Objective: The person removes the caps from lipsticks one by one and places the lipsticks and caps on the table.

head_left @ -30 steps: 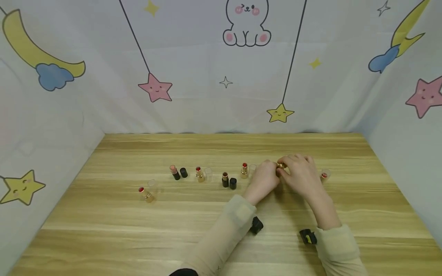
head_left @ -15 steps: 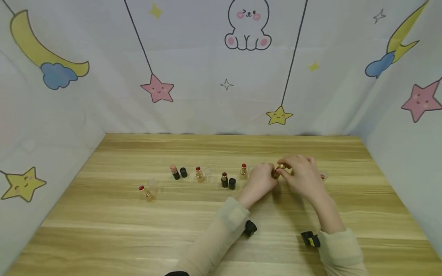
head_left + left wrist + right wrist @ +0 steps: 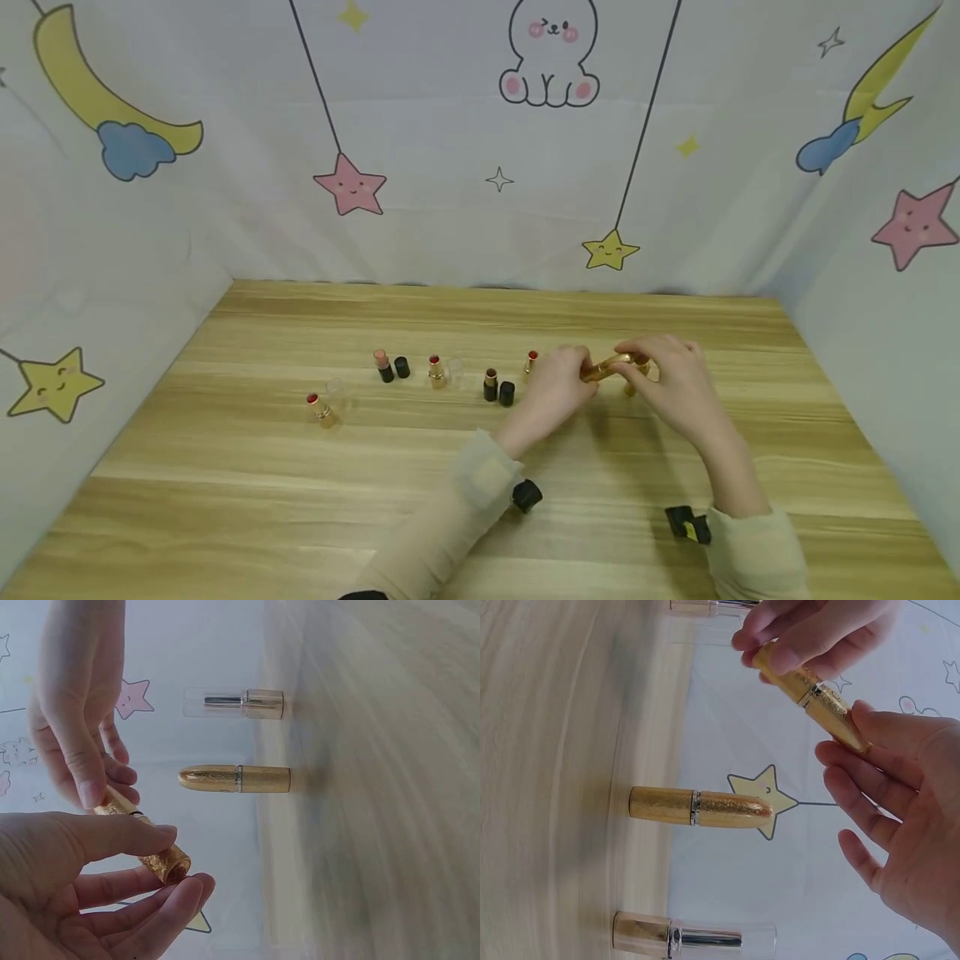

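Observation:
Between both hands a gold lipstick with a closed tapered cap (image 3: 609, 365) is held tilted above the table. My left hand (image 3: 555, 383) pinches its base between thumb and fingers, as the right wrist view shows around the gold base (image 3: 791, 681). My right hand (image 3: 671, 383) holds the pointed cap end (image 3: 838, 724) with thumb and fingertips. Just beyond stands another capped gold lipstick (image 3: 232, 778), upright; in the head view its lower part (image 3: 632, 387) shows under my right hand. A clear-capped lipstick (image 3: 262, 703) stands upright beside it.
Uncapped lipsticks stand leftward on the wooden table (image 3: 300, 500): a red one (image 3: 532, 362), a dark one (image 3: 491, 385) with black cap (image 3: 507, 393), another red one (image 3: 437, 372), a pink one (image 3: 384, 367) and a leftmost red one (image 3: 321, 410). A printed curtain (image 3: 420, 233) hangs behind.
The hands have moved slightly apart, and more of the gold lipstick shows between them. A standing gold lipstick has come into view below the right hand, which now hides the far-right red lipstick.

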`<state>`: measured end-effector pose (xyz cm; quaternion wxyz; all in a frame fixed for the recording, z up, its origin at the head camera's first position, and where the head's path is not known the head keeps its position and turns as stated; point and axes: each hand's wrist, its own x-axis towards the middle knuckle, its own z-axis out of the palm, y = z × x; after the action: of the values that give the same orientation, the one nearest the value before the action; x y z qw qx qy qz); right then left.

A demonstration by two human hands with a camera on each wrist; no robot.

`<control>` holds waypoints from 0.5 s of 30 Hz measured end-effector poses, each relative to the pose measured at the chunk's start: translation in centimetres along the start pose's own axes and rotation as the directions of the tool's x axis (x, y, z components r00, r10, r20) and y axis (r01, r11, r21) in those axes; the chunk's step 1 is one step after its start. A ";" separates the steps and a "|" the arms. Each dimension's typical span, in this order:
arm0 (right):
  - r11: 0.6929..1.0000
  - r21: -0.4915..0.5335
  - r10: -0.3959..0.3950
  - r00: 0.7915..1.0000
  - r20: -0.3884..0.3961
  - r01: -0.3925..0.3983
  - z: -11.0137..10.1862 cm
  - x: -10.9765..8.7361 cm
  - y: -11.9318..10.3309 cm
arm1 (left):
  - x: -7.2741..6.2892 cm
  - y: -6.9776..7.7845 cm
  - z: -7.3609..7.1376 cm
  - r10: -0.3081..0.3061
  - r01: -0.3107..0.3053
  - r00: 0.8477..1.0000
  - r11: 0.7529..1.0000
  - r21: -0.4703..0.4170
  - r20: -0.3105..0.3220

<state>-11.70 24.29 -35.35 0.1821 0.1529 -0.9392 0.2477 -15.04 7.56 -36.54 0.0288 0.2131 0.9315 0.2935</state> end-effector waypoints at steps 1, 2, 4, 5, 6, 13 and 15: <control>1.000 0.004 0.000 1.000 -0.005 0.000 -0.1 -0.1 0.0 | -0.2 0.0 -0.2 0.000 0.000 1.000 1.000 0.003 0.000; 1.000 0.008 0.000 1.000 -0.008 0.000 -0.1 -0.1 0.0 | -0.3 0.0 -0.3 0.000 0.000 1.000 1.000 0.004 -0.001; 1.000 0.012 -0.002 1.000 -0.011 0.002 -0.2 -0.3 -0.1 | -0.6 0.0 -0.6 0.002 -0.002 1.000 1.000 0.006 -0.004; 1.000 0.016 -0.004 1.000 -0.011 0.004 -0.2 -0.3 -0.1 | -0.7 -0.1 -0.6 0.002 -0.002 1.000 1.000 0.006 -0.007; 1.000 0.020 -0.005 1.000 -0.011 0.005 -0.3 -0.4 -0.1 | -0.8 -0.1 -0.7 0.004 -0.004 1.000 1.000 0.012 -0.011; 0.999 0.032 -0.021 1.000 -0.021 0.022 -0.2 -0.5 -0.1 | -1.0 -0.4 -0.6 0.013 -0.011 1.000 0.998 0.066 -0.024; 0.999 0.031 -0.022 0.999 -0.026 0.023 -0.4 -0.5 -0.1 | -1.0 -0.4 -0.5 0.016 -0.014 1.000 0.997 0.071 -0.027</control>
<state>-11.12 24.47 -35.21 0.1944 0.1633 -0.9310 0.2622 -14.35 6.53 -36.40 0.0062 0.2168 0.9400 0.2632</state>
